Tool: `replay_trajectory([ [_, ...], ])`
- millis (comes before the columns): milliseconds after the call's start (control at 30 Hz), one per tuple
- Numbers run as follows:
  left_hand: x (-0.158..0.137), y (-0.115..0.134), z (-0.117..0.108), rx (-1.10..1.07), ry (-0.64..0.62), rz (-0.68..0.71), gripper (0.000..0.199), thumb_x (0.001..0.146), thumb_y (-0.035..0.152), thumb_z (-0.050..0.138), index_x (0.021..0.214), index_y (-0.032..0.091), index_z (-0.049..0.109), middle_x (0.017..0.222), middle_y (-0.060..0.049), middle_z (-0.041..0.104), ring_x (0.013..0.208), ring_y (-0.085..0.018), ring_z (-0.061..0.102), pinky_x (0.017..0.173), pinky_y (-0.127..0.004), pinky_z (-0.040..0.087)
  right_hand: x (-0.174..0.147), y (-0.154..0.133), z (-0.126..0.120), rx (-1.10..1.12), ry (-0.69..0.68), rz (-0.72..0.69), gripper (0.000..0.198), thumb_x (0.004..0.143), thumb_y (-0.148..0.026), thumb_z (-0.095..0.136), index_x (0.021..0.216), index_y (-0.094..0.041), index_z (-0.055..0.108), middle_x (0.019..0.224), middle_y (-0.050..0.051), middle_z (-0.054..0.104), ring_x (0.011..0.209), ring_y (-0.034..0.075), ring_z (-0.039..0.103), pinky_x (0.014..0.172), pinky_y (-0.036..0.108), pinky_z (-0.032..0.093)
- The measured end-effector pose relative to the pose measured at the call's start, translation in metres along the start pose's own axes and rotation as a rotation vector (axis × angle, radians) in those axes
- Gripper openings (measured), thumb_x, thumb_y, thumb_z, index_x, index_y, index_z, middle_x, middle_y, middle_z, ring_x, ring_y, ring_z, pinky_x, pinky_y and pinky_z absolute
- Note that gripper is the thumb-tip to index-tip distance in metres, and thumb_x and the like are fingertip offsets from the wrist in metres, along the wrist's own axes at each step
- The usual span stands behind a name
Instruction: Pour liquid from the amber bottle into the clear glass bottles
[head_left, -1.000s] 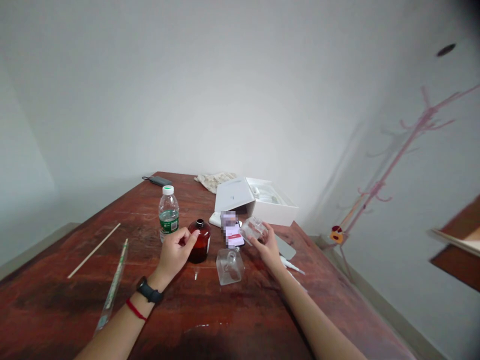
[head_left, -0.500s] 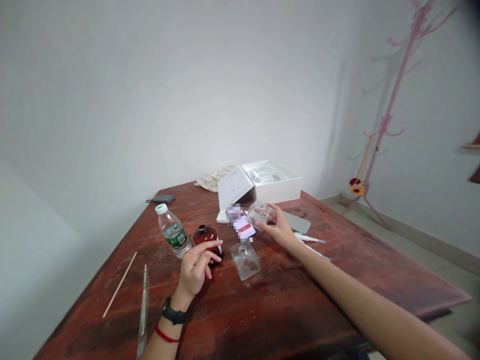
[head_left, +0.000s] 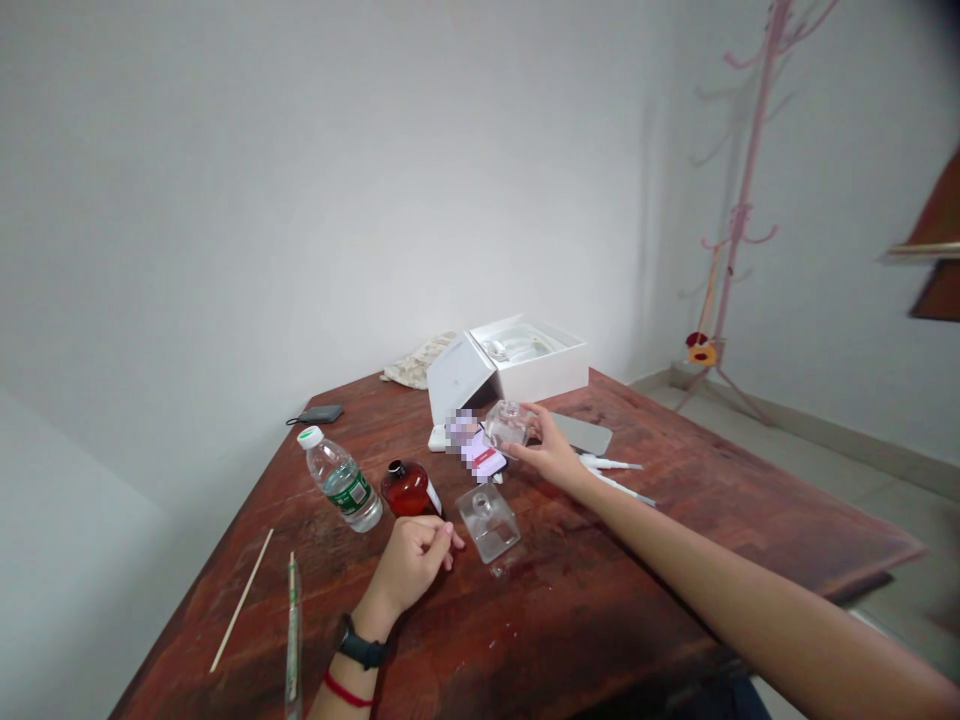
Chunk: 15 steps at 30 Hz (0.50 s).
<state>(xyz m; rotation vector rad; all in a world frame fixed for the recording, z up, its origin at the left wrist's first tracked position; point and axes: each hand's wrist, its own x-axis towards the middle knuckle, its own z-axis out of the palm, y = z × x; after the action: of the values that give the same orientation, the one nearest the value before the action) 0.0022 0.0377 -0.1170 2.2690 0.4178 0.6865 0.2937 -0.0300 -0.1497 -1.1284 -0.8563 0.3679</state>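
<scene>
My right hand grips a small clear square glass bottle, holding it tilted above the phone. A second clear square bottle with a short round neck rests on the table nearer me. My left hand is curled closed beside that bottle, with nothing visible in its fingers. Just behind the left hand stands an uncapped brown bottle with a white label. To its left is a water bottle with a white cap and green label, part full.
An opened white box with cables inside stands at the back beside a cloth. White droppers and a grey flat device lie right. A bare stick and wrapped chopsticks lie left. Small wet drops dot the wooden table.
My left hand has moved right and toward me, away from the front of the brown bottle, and its fingers have curled in. My right hand keeps its hold on the clear bottle. The view has shifted slightly.
</scene>
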Motion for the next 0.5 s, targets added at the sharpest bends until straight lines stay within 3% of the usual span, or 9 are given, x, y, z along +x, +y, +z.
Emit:
replay_trajectory([
  [67,0.0007,0.0013,0.0014,0.012,-0.016,-0.002,0.060,0.108,0.043,0.052,0.054,0.021,0.068,0.072,-0.009,0.080,0.070,-0.021,0.077,0.068,-0.027,0.056,0.0001,0.0004,0.0000,-0.002,0.000,-0.005,0.085,0.062,-0.038,0.100,0.137,-0.026,0.062,0.119,0.009,0.081,0.111,0.033,0.076,0.103,0.053,0.058],
  [200,0.0007,0.0014,0.0019,0.025,-0.040,-0.012,0.056,0.107,0.042,0.052,0.059,0.020,0.071,0.068,-0.008,0.077,0.059,-0.019,0.072,0.060,-0.027,0.053,0.0000,0.0010,0.0005,-0.007,-0.004,-0.010,0.086,0.062,-0.039,0.100,0.137,-0.026,0.061,0.119,0.009,0.081,0.113,0.033,0.075,0.105,0.054,0.057],
  [500,-0.0001,0.0004,0.0018,0.033,-0.010,-0.027,0.058,0.109,0.044,0.052,0.059,0.020,0.069,0.064,-0.007,0.075,0.054,-0.018,0.070,0.056,-0.025,0.052,-0.0003,0.0006,0.0006,-0.014,-0.018,0.000,0.085,0.063,-0.039,0.099,0.138,-0.025,0.060,0.117,0.008,0.081,0.107,0.032,0.077,0.104,0.055,0.057],
])
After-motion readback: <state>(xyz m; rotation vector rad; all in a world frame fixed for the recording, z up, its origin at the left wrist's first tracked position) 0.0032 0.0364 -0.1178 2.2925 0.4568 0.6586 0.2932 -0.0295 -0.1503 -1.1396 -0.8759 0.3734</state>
